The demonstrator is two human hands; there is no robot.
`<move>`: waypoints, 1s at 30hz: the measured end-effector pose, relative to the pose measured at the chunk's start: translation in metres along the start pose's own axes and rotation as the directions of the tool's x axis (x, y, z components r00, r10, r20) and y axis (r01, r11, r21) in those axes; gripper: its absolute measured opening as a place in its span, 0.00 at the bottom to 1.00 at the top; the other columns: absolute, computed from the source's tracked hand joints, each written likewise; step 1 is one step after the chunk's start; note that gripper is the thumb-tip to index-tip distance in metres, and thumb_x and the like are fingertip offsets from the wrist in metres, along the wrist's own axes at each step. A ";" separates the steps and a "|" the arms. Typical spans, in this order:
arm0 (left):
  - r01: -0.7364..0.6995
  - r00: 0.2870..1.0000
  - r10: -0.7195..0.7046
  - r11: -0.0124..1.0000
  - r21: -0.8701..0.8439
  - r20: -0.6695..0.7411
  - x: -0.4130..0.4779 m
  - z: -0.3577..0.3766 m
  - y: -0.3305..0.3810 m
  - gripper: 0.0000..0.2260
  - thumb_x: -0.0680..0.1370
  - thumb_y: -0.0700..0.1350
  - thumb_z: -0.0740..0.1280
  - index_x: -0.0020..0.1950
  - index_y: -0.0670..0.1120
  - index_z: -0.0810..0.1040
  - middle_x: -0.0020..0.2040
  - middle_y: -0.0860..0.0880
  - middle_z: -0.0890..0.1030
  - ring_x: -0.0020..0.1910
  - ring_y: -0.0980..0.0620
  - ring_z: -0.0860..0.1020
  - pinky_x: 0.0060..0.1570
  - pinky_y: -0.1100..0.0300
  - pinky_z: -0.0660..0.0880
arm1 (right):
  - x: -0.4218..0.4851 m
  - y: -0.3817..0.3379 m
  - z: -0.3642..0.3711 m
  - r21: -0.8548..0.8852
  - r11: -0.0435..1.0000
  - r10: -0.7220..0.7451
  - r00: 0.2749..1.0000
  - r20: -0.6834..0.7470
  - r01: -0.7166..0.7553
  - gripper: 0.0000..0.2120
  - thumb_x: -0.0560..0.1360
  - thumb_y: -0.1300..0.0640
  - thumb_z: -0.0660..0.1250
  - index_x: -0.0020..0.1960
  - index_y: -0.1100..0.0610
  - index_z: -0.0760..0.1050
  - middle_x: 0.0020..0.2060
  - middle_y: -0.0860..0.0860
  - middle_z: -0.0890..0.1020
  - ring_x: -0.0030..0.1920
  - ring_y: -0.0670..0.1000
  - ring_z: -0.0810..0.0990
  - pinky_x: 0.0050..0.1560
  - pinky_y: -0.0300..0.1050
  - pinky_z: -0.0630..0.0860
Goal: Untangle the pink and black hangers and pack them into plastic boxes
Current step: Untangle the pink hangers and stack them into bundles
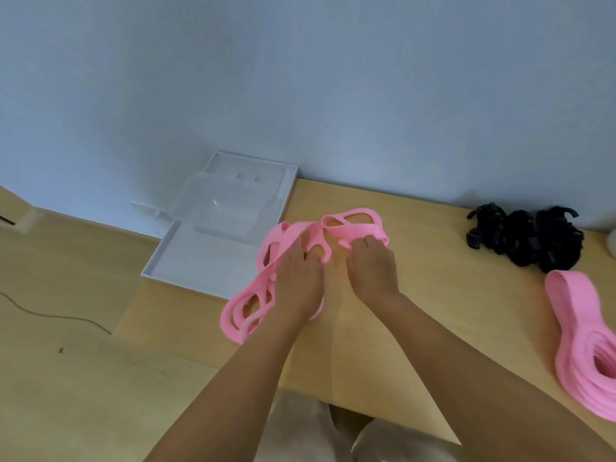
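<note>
A tangle of pink hangers (266,285) lies on the wooden table (433,261) in the middle of the view. My left hand (298,278) grips the nearer, left part of the tangle. My right hand (371,265) holds the far pink hanger (356,221), fingers curled over its edge. A neat stack of pink hangers (580,331) lies at the right edge. A heap of black hangers (530,238) sits at the back right. White plastic boxes (216,248) stand at the table's left end against the wall.
The grey wall runs right behind the table. The wooden floor lies to the left, with a thin cable (50,315) across it. My knees show below the table's front edge. A pale object (611,241) peeks in at the far right.
</note>
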State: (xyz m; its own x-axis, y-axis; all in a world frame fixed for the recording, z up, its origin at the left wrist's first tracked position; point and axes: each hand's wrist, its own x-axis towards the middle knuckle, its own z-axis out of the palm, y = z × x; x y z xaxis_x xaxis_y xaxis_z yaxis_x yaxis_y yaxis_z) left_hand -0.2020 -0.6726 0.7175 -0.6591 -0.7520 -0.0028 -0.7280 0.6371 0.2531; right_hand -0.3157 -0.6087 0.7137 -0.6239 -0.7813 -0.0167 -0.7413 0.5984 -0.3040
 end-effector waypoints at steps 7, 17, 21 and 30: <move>0.134 0.991 -0.123 0.791 -0.597 0.059 0.026 -0.058 0.018 0.11 0.83 0.45 0.52 0.48 0.41 0.70 0.41 0.46 0.78 0.39 0.48 0.75 0.44 0.54 0.71 | 0.005 -0.001 -0.056 0.433 0.900 0.069 0.968 -0.240 0.043 0.19 0.74 0.58 0.48 0.51 0.63 0.75 0.50 0.59 0.79 0.52 0.60 0.76 0.53 0.55 0.70; 0.145 0.978 -0.184 0.270 -0.952 0.097 0.043 -0.151 0.052 0.07 0.76 0.43 0.66 0.41 0.42 0.79 0.32 0.50 0.73 0.32 0.50 0.68 0.37 0.58 0.67 | 0.009 -0.025 -0.165 0.767 0.607 -0.042 0.972 -0.232 0.209 0.06 0.79 0.63 0.55 0.52 0.57 0.70 0.46 0.46 0.74 0.47 0.50 0.72 0.50 0.44 0.70; 0.106 0.989 -0.125 0.210 -0.972 0.081 0.047 -0.189 0.057 0.09 0.77 0.46 0.66 0.43 0.42 0.81 0.34 0.50 0.75 0.31 0.52 0.68 0.38 0.61 0.69 | 0.003 -0.033 -0.210 0.778 0.559 -0.147 0.958 -0.247 0.287 0.08 0.77 0.65 0.58 0.44 0.54 0.69 0.39 0.46 0.75 0.39 0.48 0.74 0.44 0.43 0.72; -0.049 0.979 0.202 0.157 -0.986 -0.017 0.040 -0.248 0.098 0.16 0.80 0.52 0.59 0.38 0.48 0.80 0.31 0.54 0.76 0.32 0.56 0.69 0.37 0.62 0.66 | -0.009 -0.043 -0.276 0.702 0.534 -0.266 0.882 -0.390 0.471 0.07 0.76 0.63 0.63 0.42 0.54 0.76 0.43 0.48 0.79 0.46 0.45 0.79 0.49 0.38 0.73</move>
State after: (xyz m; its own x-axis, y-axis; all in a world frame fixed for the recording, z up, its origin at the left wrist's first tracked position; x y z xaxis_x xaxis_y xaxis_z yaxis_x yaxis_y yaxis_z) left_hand -0.2529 -0.6821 0.9818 -0.7896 -0.6102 0.0645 0.1038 -0.0292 0.9942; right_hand -0.3467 -0.5788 0.9900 -0.4494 -0.7791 0.4372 -0.5158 -0.1733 -0.8390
